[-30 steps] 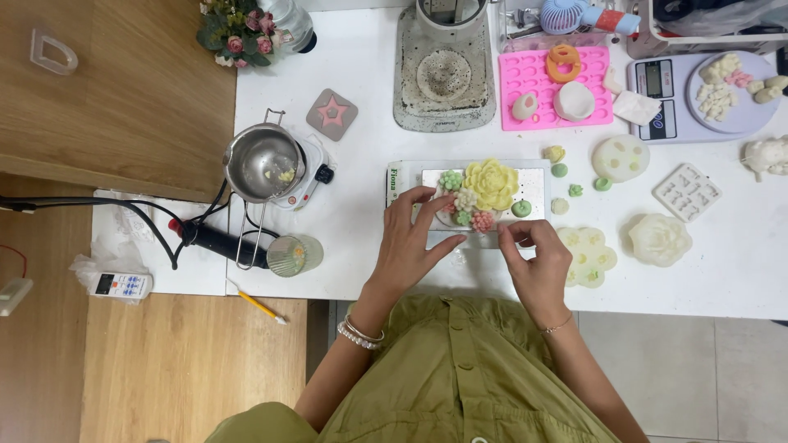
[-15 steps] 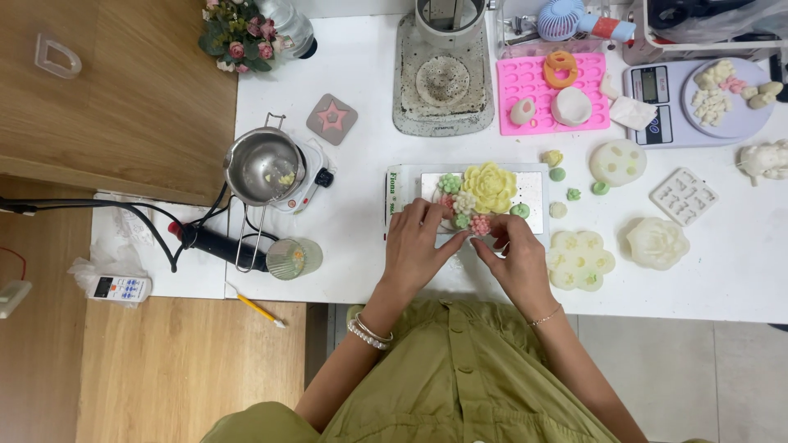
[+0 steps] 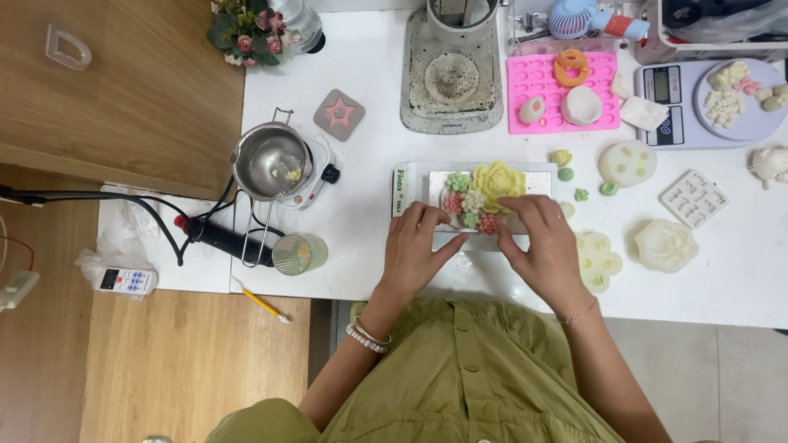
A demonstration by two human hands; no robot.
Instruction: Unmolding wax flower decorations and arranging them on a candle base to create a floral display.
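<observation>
Bench (image 3: 369, 49): the white surface carries everything you work on; your torso in olive green sits at its near edge.
Tray (image 3: 538, 176): a pale rectangular slab lies flat at the bench middle, directly ahead of you. It looks stiff and light enough to slide; I judge its long edges the safest place to hold.
Flower cluster (image 3: 484, 193): one large yellow bloom plus small green, pink, white and red blooms sit packed together on the tray. They appear moulded, probably wax or soap, so treat the petals as brittle and thin; take each by its base or sides, never by petal tips.
Left hand (image 3: 414, 246): your fingers are loosely spread, tips resting at the tray's near-left edge beside the pink bloom; it clasps nothing.
Right hand (image 3: 546, 238): laid palm down over the tray's near-right part, fingertips touching the cluster by the red bloom; whether it pinches anything, I cannot tell.
Pot (image 3: 271, 160): a small steel pot stands to your left on a little hotplate.
Pink mould (image 3: 533, 82): lies well beyond the tray.
</observation>
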